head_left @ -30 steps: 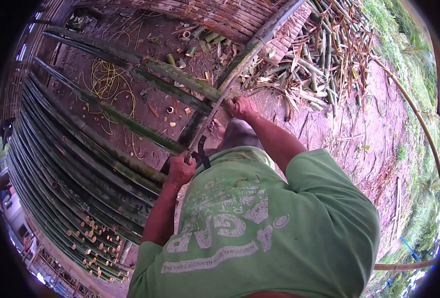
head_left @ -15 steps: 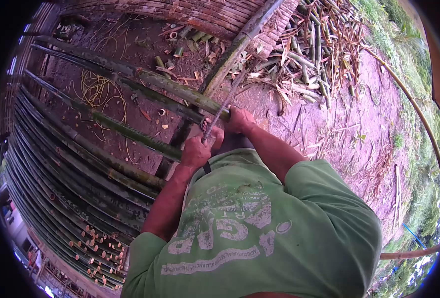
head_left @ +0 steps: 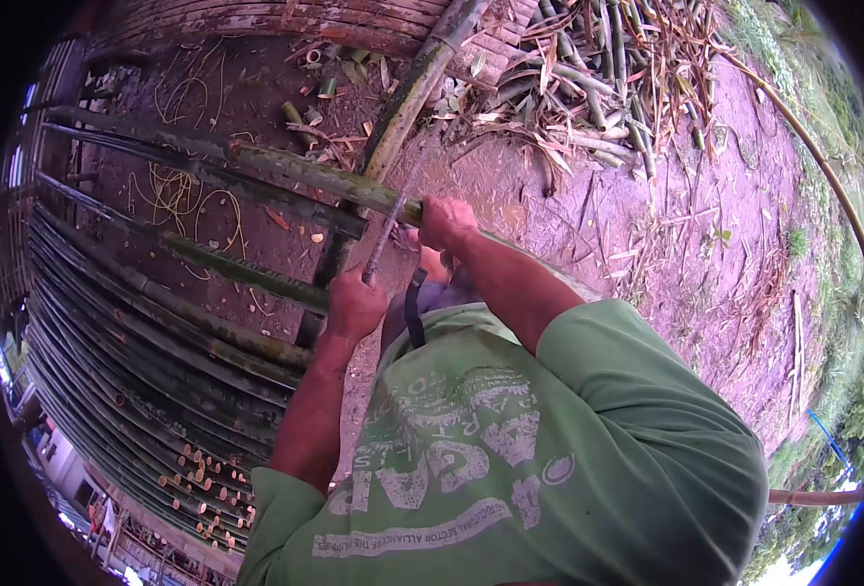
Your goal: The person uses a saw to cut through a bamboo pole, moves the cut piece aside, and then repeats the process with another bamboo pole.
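My right hand (head_left: 447,223) is closed around a green bamboo pole (head_left: 325,181), which runs off to the upper left. My left hand (head_left: 357,303) is closed on the lower end of a long, narrow, dark machete (head_left: 389,234). Its blade, seen nearly edge-on, points up and crosses the pole just left of my right hand. Below it, a second bamboo pole (head_left: 295,203) ends near the blade, and a third bamboo pole (head_left: 246,269) ends near my left hand. Part of a foot (head_left: 408,237) shows between my hands.
A thick support pole (head_left: 408,93) crosses under the bamboo. Rows of bamboo poles (head_left: 159,361) lie at left. Cut bamboo scraps (head_left: 617,68) are heaped at the upper right. Yellow cord (head_left: 173,190) lies on the muddy ground (head_left: 637,225).
My left hand has moved left and down with the machete, away from my right hand. My right hand still grips the pole; the view has shifted slightly.
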Demonstrator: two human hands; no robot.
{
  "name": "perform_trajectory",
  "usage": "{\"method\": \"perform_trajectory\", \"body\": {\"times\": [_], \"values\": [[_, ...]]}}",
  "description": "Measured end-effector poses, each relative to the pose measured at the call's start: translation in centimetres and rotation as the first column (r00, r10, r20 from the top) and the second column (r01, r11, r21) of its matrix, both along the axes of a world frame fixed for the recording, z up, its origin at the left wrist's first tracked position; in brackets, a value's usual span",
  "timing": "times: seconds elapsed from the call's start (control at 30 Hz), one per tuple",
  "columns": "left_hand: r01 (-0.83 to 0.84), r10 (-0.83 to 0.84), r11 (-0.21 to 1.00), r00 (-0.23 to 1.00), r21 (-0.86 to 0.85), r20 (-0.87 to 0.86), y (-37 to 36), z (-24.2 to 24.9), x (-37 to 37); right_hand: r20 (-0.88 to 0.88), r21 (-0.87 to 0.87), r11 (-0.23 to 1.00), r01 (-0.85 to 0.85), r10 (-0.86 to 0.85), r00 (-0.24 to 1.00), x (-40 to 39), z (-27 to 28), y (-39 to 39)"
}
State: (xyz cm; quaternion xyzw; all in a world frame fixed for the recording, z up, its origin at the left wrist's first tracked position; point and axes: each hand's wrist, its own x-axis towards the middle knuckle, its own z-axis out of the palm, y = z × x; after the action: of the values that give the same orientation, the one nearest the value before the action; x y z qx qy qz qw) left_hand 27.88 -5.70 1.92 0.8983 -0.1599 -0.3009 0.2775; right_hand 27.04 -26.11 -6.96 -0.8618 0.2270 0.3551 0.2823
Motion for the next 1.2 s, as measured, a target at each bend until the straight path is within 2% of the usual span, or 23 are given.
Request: {"method": "perform_trajectory", "body": {"times": [0.03,0.1,0.17,0.27,0.33,0.4,0.43,0.57,0.67,0.73,0.8,0.87,0.97,1.07,1.17,1.2], "values": [[-0.023,0.024,0.999,0.999,0.039,-0.038,0.6,2.2,0.1,0.037,-0.024,1.000,-0.003,0.004,0.999,0.5,-0.3,0.0],[-0.028,0.053,0.986,0.987,0.164,-0.149,4.0,7.0,-2.0,-0.034,0.046,0.998,-0.038,0.040,0.999,1.0,0.7,-0.5],[-0.069,0.116,0.971,0.974,0.229,-0.196,6.7,9.7,-3.6,-0.067,0.073,0.997,-0.033,0.038,0.997,1.2,0.4,-1.2],[-0.011,0.034,0.990,0.987,0.143,-0.156,4.2,8.1,-2.0,-0.051,0.041,0.999,0.003,-0.001,0.999,1.3,-0.8,-0.8],[0.023,-0.016,0.995,0.997,0.095,-0.073,0.4,1.3,0.3,-0.025,-0.007,1.000,0.023,-0.023,0.999,0.6,-0.6,0.0],[0.008,-0.003,0.997,0.999,0.082,-0.054,-2.0,0.7,1.2,-0.055,0.042,0.999,-0.009,0.012,0.998,0.7,-0.2,-0.7],[0.001,0.001,0.997,0.999,0.072,-0.035,-3.0,1.0,1.9,-0.059,0.064,0.998,-0.023,0.027,0.998,1.2,0.0,-1.4],[-0.006,0.042,0.975,0.986,0.224,-0.159,3.1,9.7,-1.8,-0.078,0.098,0.995,-0.016,0.024,0.997,1.0,0.2,-1.0],[-0.042,0.082,0.973,0.983,0.226,-0.167,2.5,9.7,-1.2,-0.065,0.037,0.999,0.028,-0.025,0.998,1.8,-0.1,-1.6],[-0.029,0.092,0.966,0.967,0.256,-0.237,1.4,7.6,0.3,-0.064,0.018,0.998,0.057,-0.056,0.996,1.7,-0.4,-1.5],[0.017,-0.011,0.994,0.998,0.106,-0.059,-1.7,2.1,1.8,-0.086,0.052,0.997,0.053,-0.049,0.995,1.5,-0.6,-0.9],[0.042,-0.041,0.996,0.999,0.074,-0.016,-3.6,1.9,2.0,-0.128,0.114,0.993,0.027,-0.012,0.992,1.7,-1.3,-1.8],[-0.017,0.018,1.000,0.999,0.003,-0.035,-0.1,-0.5,1.8,-0.082,0.056,0.998,0.040,-0.035,0.996,1.3,-1.3,-0.8],[-0.062,0.065,0.983,0.998,-0.172,0.013,4.5,-5.7,0.7,-0.052,0.079,0.997,0.025,-0.021,0.998,1.2,-1.1,-1.0],[-0.077,0.068,0.993,0.993,-0.091,-0.097,2.8,-1.4,0.1,-0.091,0.046,0.999,-0.013,0.018,0.996,1.1,-1.4,-0.8],[-0.033,0.031,0.999,0.998,-0.044,-0.050,2.4,1.6,-0.4,-0.079,0.036,0.999,-0.002,0.005,0.997,1.1,-1.0,-0.8]]}}
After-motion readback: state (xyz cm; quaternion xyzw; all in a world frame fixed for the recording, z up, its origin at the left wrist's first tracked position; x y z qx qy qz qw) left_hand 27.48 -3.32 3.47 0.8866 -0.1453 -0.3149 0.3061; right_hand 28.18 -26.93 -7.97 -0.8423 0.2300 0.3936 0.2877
